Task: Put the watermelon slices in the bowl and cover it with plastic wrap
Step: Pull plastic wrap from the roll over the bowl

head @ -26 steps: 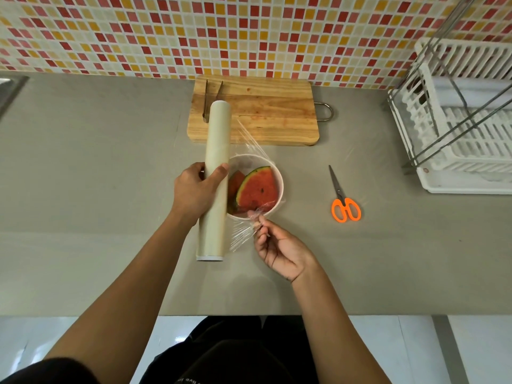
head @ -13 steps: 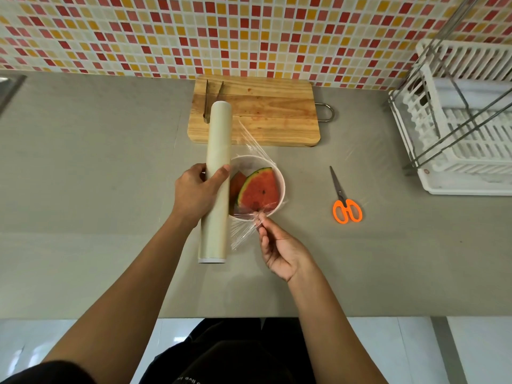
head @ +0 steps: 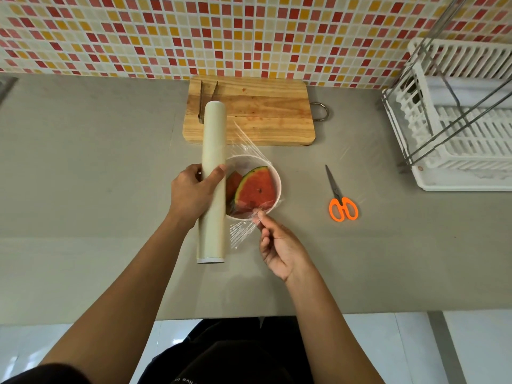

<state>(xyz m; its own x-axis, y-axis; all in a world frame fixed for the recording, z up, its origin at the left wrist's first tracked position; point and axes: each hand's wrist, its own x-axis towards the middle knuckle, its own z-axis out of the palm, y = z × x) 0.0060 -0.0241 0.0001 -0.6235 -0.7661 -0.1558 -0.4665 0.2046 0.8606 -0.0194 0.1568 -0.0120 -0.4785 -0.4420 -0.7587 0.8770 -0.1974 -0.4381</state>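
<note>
- Head view: two watermelon slices point(head: 256, 189) sit in the white bowl point(head: 278, 182) on the grey desk point(head: 83, 176), just in front of the wooden cutting board point(head: 257, 112). Slice step looks done; no fruit on the board.
- Left hand point(head: 191, 192) grips the plastic wrap roll point(head: 213, 134). The fingers point(head: 191, 169) curl round its left side and the thumb is on its right side. The roll runs lengthwise away from the person, just left of the bowl and touching or overlapping its left rim.
- Right hand point(head: 279, 250) is at the bowl's near rim, palm up. Thumb and forefinger pinch the loose edge of the plastic film point(head: 243, 231); the other fingers are loosely curled.
- The film fans from the roll across the bowl's far and near edges, bunched and wrinkled near the pinch, not flat. Cannot tell how much of the mouth is covered; the right rim looks bare.
- Judged left to do: draw the film right, across the whole bowl; cut it free from the roll; press the edges down around the rim. Covering is begun, not finished.
- Orange-handled scissors point(head: 342, 206) lie on the desk right of the bowl, apart from it, untouched.
- Metal tongs point(head: 203, 98) lie on the board's left end, partly behind the roll.
- White dish rack point(head: 457, 134) at far right; mosaic tile wall point(head: 249, 31) behind.
</note>
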